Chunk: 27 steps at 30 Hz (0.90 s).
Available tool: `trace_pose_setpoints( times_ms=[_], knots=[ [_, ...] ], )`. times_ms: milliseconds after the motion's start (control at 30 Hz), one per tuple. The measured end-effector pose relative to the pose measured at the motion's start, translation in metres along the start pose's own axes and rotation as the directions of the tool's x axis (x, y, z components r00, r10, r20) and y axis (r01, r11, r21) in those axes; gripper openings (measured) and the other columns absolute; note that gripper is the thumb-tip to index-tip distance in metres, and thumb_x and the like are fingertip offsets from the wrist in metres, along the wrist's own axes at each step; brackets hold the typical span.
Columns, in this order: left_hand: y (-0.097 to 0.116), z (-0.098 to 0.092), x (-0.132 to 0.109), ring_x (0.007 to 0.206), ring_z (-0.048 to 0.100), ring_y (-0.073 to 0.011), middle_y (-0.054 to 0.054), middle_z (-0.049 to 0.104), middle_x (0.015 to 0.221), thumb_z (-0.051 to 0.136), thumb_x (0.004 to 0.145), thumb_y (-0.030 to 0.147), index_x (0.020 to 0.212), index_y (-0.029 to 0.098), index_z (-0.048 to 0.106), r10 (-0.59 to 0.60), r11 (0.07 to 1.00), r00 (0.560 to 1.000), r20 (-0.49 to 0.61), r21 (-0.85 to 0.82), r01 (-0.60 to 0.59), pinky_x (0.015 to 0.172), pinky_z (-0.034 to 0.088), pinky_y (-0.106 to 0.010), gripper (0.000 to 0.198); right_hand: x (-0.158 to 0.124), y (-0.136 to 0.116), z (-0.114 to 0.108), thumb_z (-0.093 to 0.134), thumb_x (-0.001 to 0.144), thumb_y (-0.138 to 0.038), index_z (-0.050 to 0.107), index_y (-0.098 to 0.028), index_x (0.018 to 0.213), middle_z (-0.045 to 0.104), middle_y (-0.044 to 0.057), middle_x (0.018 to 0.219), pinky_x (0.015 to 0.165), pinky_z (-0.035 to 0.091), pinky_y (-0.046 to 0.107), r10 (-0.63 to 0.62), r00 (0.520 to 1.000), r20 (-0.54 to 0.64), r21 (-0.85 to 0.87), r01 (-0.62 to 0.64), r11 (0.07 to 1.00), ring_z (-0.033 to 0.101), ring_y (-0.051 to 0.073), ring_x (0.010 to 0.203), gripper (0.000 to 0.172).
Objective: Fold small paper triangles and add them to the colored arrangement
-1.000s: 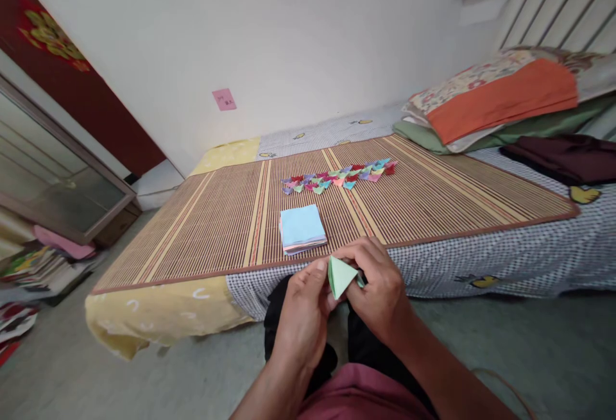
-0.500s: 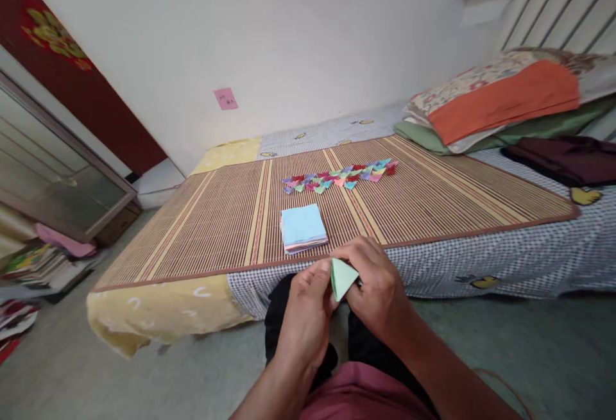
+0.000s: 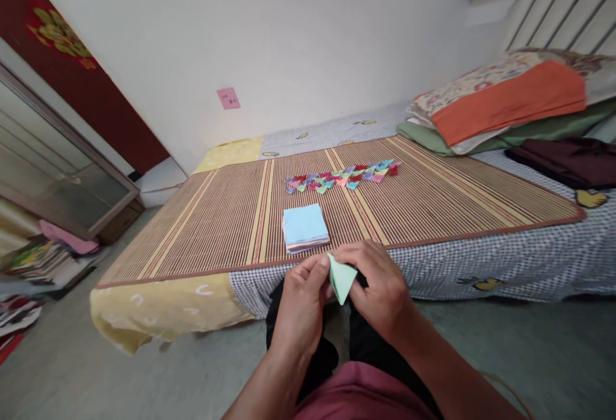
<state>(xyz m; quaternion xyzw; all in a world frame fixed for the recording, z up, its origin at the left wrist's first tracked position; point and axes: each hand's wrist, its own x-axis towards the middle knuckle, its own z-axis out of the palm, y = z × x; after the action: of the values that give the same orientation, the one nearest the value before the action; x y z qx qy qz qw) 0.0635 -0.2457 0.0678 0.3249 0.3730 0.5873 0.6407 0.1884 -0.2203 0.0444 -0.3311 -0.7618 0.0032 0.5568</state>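
A light green folded paper [image 3: 343, 279], shaped like a triangle with its point down, is held between both hands above my lap. My left hand [image 3: 304, 295] pinches its left edge with thumb and fingers. At its other side my right hand [image 3: 378, 282] grips the paper, fingers curled behind it. Just beyond the hands, a stack of square paper sheets [image 3: 305, 226] lies on the mat, pale blue on top. Farther back, several small folded paper pieces [image 3: 341, 177] in mixed colours sit in rows.
A striped woven mat [image 3: 216, 215] covers the bed, over a checked sheet [image 3: 447, 272]. Folded bedding [image 3: 510, 109] is piled at the right, beside a dark folded cloth [image 3: 568, 160]. Books [image 3: 41, 263] stand on the floor at the left.
The green paper has tilted, and its folded layers now show a gap along the left side. Both hands stay on it. The view has shifted slightly.
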Motion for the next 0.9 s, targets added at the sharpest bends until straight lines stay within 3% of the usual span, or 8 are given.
trace_pose_setpoints(
  times_ms=[267, 467, 700, 900],
  knots=[
    [0.001, -0.007, 0.003, 0.067, 0.055, -0.0116, -0.004, 0.07, 0.072, 0.085, 0.075, 0.036, 0.089, 0.013, 0.082, -0.023, 0.999, 1.0, 0.013, 0.031, 0.023, 0.064, 0.045, -0.021, 0.027, -0.001, 0.004, -0.001, 0.057, 0.095, -0.003, 0.063, -0.017, 0.098, 0.07, 0.01, 0.091, 0.077, 0.052, 0.037, -0.108, 0.994, -0.007, -0.004, 0.108, 0.994, 0.065, 0.022, 0.086, 0.015],
    [-0.002, -0.013, 0.006, 0.065, 0.057, -0.0108, -0.005, 0.072, 0.073, 0.086, 0.074, 0.035, 0.09, 0.013, 0.082, -0.039, 0.999, 0.999, 0.019, 0.021, 0.038, 0.06, 0.045, -0.02, 0.027, -0.005, 0.008, -0.007, 0.053, 0.092, 0.003, 0.065, -0.014, 0.106, 0.07, 0.012, 0.098, 0.082, 0.052, 0.039, -0.122, 0.986, 0.116, 0.004, 0.123, 0.992, 0.063, 0.024, 0.092, 0.025],
    [-0.002, -0.02, 0.01, 0.065, 0.061, -0.0115, -0.005, 0.075, 0.076, 0.089, 0.069, 0.033, 0.088, 0.013, 0.082, -0.022, 0.999, 1.0, -0.019, 0.036, 0.023, 0.066, 0.05, -0.022, 0.028, 0.0, 0.008, -0.022, 0.057, 0.085, 0.001, 0.063, -0.019, 0.118, 0.066, 0.008, 0.114, 0.096, 0.049, 0.04, -0.016, 0.953, 0.303, 0.19, -0.043, 0.981, 0.061, 0.023, 0.108, 0.039],
    [-0.001, -0.017, 0.006, 0.066, 0.061, -0.0124, -0.006, 0.075, 0.076, 0.085, 0.074, 0.033, 0.09, 0.013, 0.082, 0.002, 0.995, 1.0, 0.027, 0.097, -0.005, 0.067, 0.049, -0.023, 0.026, -0.002, 0.007, -0.021, 0.057, 0.084, 0.001, 0.058, -0.02, 0.121, 0.064, 0.008, 0.113, 0.095, 0.05, 0.04, 0.029, 0.955, 0.295, 0.203, -0.093, 0.975, 0.06, 0.024, 0.109, 0.042]
  ],
)
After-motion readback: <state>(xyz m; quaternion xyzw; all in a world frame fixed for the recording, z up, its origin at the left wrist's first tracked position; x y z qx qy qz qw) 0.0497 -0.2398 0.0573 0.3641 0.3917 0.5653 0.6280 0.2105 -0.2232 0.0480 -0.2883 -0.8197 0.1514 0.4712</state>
